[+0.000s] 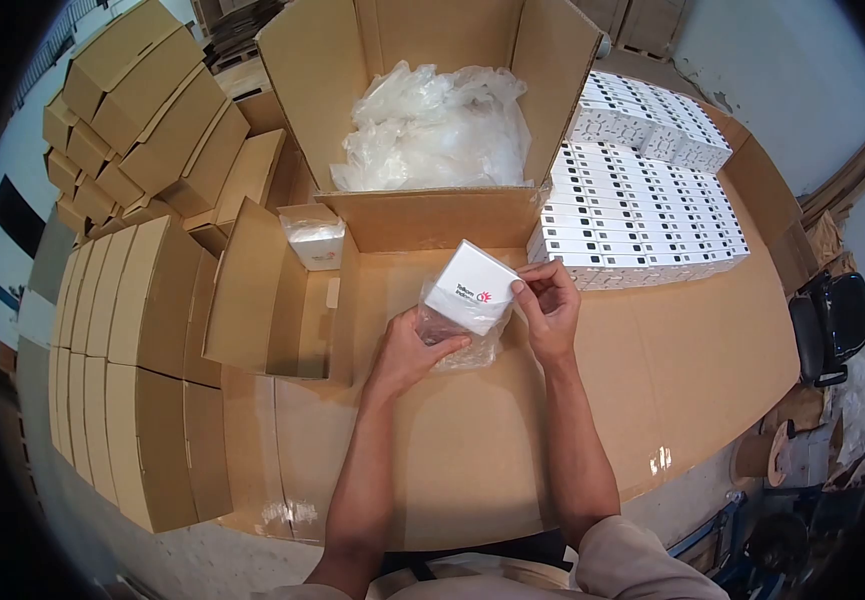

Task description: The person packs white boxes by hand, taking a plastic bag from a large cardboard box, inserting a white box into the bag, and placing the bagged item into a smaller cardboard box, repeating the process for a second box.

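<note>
A small white box [464, 278] with a "Telkom Indonesia" logo is tilted between my hands above the cardboard-covered table. Its lower part sits in a clear plastic bag [482, 352], and the upper part stands out of it. My left hand [414, 350] grips the bagged lower end, thumb across the front. At the box's right corner my right hand [550, 308] pinches with thumb and forefinger. To the left, an open brown carton [277, 335] holds another bagged white box [316, 247] at its far end.
Behind my hands stands a large carton [432, 222] full of clear plastic bags [437, 130]. Rows of white boxes [642, 205] are stacked at the right. Brown cartons [137, 380] pile up along the left, and a black chair [832, 325] stands beyond the table's right edge.
</note>
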The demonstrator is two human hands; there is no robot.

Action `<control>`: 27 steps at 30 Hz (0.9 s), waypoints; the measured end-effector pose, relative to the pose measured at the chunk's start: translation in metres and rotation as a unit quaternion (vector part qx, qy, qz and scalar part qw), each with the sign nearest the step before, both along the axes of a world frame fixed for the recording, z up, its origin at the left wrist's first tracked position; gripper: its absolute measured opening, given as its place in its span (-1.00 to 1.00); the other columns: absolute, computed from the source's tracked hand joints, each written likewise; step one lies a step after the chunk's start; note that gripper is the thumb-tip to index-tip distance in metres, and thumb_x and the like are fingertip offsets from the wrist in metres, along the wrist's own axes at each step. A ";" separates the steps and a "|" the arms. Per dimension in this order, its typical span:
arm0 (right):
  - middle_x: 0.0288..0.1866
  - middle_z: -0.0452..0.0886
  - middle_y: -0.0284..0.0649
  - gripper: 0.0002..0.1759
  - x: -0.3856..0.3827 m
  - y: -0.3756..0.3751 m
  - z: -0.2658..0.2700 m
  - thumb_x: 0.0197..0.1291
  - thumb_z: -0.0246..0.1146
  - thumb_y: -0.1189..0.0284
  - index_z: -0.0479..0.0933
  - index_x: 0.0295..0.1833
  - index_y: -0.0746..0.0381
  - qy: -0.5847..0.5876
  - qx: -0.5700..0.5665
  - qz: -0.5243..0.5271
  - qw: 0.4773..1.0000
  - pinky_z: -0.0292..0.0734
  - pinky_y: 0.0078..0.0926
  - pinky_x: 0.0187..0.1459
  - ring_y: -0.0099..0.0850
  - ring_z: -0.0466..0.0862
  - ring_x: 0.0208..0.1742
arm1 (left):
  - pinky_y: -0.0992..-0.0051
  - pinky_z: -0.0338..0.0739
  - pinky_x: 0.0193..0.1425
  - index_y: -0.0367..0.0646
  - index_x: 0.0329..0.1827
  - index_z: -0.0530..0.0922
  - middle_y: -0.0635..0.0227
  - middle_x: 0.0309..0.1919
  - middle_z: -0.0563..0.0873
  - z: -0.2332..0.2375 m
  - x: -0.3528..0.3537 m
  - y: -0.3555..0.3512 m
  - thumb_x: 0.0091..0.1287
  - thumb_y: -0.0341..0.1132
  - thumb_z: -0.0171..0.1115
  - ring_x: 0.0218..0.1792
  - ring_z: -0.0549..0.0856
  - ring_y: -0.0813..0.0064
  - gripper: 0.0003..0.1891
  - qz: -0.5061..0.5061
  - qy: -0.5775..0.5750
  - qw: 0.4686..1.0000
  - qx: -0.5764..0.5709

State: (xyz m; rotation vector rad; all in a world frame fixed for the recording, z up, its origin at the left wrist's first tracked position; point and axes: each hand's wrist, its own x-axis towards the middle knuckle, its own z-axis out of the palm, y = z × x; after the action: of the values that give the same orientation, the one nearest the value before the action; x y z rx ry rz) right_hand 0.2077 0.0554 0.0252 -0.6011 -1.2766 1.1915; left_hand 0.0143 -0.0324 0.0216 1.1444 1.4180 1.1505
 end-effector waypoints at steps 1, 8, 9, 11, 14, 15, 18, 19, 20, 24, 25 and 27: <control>-0.14 0.68 -0.22 -0.87 0.000 0.001 0.000 0.35 0.37 0.61 0.53 -0.11 0.33 -0.003 0.003 0.001 1.000 0.55 -0.52 0.00 -0.54 0.63 -0.12 | 0.38 0.67 0.15 -0.30 0.12 0.68 0.25 -0.02 0.84 -0.003 0.000 0.001 0.14 -0.42 0.67 0.00 0.79 0.50 -0.52 -0.001 -0.005 1.000 -0.003; -0.17 0.67 -0.23 -0.87 0.002 0.000 -0.001 0.33 0.37 0.62 0.53 -0.12 0.32 -0.022 0.008 0.002 1.000 0.54 -0.52 0.01 -0.53 0.63 -0.12 | 0.40 0.67 0.15 -0.31 0.08 0.69 0.24 -0.04 0.85 -0.004 0.002 0.001 0.15 -0.44 0.66 -0.01 0.80 0.51 -0.56 0.002 -0.026 0.999 0.027; -0.17 0.67 -0.23 -0.87 0.002 0.001 -0.001 0.33 0.37 0.62 0.53 -0.12 0.32 -0.022 0.011 0.004 1.000 0.54 -0.52 0.01 -0.53 0.63 -0.12 | 0.39 0.66 0.18 -0.30 0.11 0.67 0.25 -0.02 0.84 -0.005 0.001 0.001 0.15 -0.45 0.65 0.02 0.79 0.50 -0.54 0.001 -0.026 0.999 0.025; -0.17 0.67 -0.23 -0.87 0.001 0.001 0.001 0.33 0.38 0.63 0.53 -0.12 0.32 -0.023 0.009 -0.002 1.000 0.54 -0.52 0.01 -0.53 0.63 -0.12 | 0.37 0.64 0.24 -0.27 0.18 0.64 0.29 0.02 0.82 -0.008 0.000 0.002 0.16 -0.49 0.64 0.07 0.77 0.50 -0.49 0.001 -0.028 0.999 0.023; -0.17 0.66 -0.24 -0.87 0.001 0.001 0.000 0.33 0.37 0.63 0.53 -0.13 0.31 -0.018 0.005 -0.005 1.000 0.54 -0.52 0.00 -0.53 0.63 -0.12 | 0.40 0.63 0.25 -0.26 0.19 0.64 0.30 0.04 0.82 0.000 0.001 0.003 0.16 -0.50 0.63 0.08 0.76 0.51 -0.49 0.004 -0.043 0.998 0.047; -0.16 0.66 -0.24 -0.87 0.002 0.001 0.000 0.33 0.37 0.63 0.53 -0.13 0.31 -0.016 0.006 -0.004 1.000 0.54 -0.52 0.00 -0.53 0.62 -0.12 | 0.40 0.63 0.25 -0.26 0.19 0.64 0.30 0.04 0.82 -0.001 0.002 0.002 0.16 -0.50 0.62 0.08 0.76 0.51 -0.49 0.004 -0.048 0.998 0.045; -0.16 0.65 -0.24 -0.88 0.002 -0.001 0.002 0.34 0.36 0.62 0.53 -0.13 0.31 -0.023 0.008 -0.003 1.000 0.54 -0.51 0.00 -0.53 0.62 -0.13 | 0.41 0.62 0.24 -0.26 0.19 0.65 0.30 0.04 0.82 0.000 0.001 0.002 0.16 -0.50 0.62 0.07 0.76 0.52 -0.50 0.003 -0.052 0.997 0.048; -0.17 0.65 -0.24 -0.88 0.001 0.000 0.002 0.34 0.36 0.62 0.53 -0.13 0.31 -0.024 0.010 -0.001 1.000 0.54 -0.51 0.00 -0.53 0.62 -0.13 | 0.42 0.63 0.23 -0.27 0.20 0.65 0.30 0.03 0.82 -0.001 0.001 0.002 0.17 -0.50 0.61 0.06 0.76 0.52 -0.50 0.001 -0.048 0.997 0.053; -0.17 0.65 -0.24 -0.88 0.001 0.001 0.001 0.35 0.36 0.62 0.53 -0.13 0.31 -0.026 0.011 0.001 1.000 0.54 -0.51 0.00 -0.53 0.62 -0.13 | 0.42 0.63 0.22 -0.27 0.20 0.65 0.30 0.03 0.82 -0.002 0.000 0.003 0.18 -0.49 0.61 0.05 0.76 0.53 -0.50 -0.002 -0.044 0.997 0.057; -0.19 0.64 -0.25 -0.88 0.002 0.001 -0.002 0.35 0.35 0.62 0.52 -0.13 0.32 -0.039 0.005 0.002 0.999 0.55 -0.51 0.00 -0.53 0.62 -0.13 | 0.42 0.62 0.24 -0.26 0.21 0.65 0.31 0.04 0.81 -0.008 -0.001 0.003 0.17 -0.48 0.63 0.06 0.75 0.53 -0.48 -0.004 -0.050 0.998 0.041; -0.19 0.64 -0.25 -0.88 0.002 0.001 -0.001 0.35 0.35 0.62 0.52 -0.12 0.32 -0.037 0.005 0.000 0.999 0.55 -0.51 0.00 -0.53 0.62 -0.12 | 0.41 0.62 0.25 -0.25 0.20 0.64 0.31 0.04 0.81 -0.008 -0.002 0.004 0.16 -0.48 0.63 0.08 0.75 0.53 -0.48 -0.007 -0.046 0.998 0.042; -0.20 0.64 -0.25 -0.88 0.001 0.000 0.000 0.35 0.35 0.62 0.52 -0.12 0.32 -0.032 0.005 -0.004 0.999 0.55 -0.51 0.00 -0.53 0.62 -0.12 | 0.41 0.62 0.26 -0.25 0.20 0.64 0.31 0.06 0.80 -0.006 -0.002 0.004 0.17 -0.47 0.63 0.10 0.75 0.52 -0.48 -0.010 -0.049 0.998 0.044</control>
State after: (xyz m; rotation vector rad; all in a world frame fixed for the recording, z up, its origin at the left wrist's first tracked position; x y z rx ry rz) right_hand 0.2088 0.0553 0.0254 -0.6419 -1.3323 1.1670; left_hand 0.0119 -0.0281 0.0153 1.1444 1.2896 1.2486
